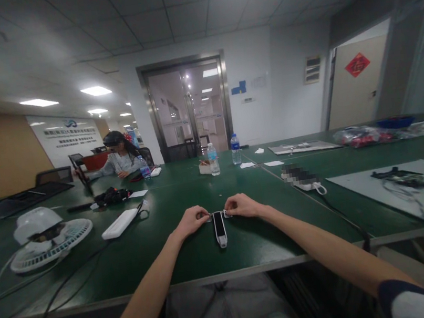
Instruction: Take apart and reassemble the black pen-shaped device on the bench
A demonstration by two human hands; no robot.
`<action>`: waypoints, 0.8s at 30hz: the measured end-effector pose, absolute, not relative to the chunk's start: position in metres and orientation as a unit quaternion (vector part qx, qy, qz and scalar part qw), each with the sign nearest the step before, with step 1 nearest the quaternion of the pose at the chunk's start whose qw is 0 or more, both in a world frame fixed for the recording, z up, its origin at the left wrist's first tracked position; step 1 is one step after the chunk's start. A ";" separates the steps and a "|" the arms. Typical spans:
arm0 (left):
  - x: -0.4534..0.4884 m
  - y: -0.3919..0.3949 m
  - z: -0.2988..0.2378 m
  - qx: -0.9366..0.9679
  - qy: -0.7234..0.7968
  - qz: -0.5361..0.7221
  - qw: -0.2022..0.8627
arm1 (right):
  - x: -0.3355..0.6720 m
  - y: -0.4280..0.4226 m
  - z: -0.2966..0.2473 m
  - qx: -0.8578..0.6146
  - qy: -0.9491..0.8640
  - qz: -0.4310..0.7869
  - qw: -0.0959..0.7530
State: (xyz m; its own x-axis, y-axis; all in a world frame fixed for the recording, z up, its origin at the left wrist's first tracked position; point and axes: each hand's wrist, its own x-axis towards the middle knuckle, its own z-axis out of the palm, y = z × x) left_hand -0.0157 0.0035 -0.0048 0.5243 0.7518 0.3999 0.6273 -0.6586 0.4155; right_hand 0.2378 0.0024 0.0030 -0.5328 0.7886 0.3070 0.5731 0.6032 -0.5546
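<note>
Lying on the green table is a slim, long device [219,227] with a black face, a pale rim and a white end pointing towards me; its exact kind I cannot make out. My left hand [192,221] rests at its left side, thumb and fingers pinched around a small pale piece. On the other side my right hand [244,206] is closed too, its fingertips on a small whitish piece beside the device's upper end. Whether these pieces are joined to the device is too small to tell.
Left on the green table [187,258] are a white power strip [120,223] and a fan part [51,245] with cables. Bottles [212,160] stand ahead. To the right are another power strip [298,178] and a board [393,195] with electronics. A person [120,157] sits far left.
</note>
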 end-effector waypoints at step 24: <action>-0.015 0.001 -0.002 0.868 0.400 0.276 0.107 | 0.237 0.002 0.002 -0.400 -0.857 0.178 0.272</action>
State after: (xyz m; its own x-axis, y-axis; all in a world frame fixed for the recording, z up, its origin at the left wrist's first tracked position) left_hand -0.0149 0.0014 -0.0023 0.5284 0.7527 0.3927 0.6347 -0.6574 0.4061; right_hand 0.2370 0.0015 0.0025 -0.5319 0.7830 0.3223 0.5892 0.6157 -0.5233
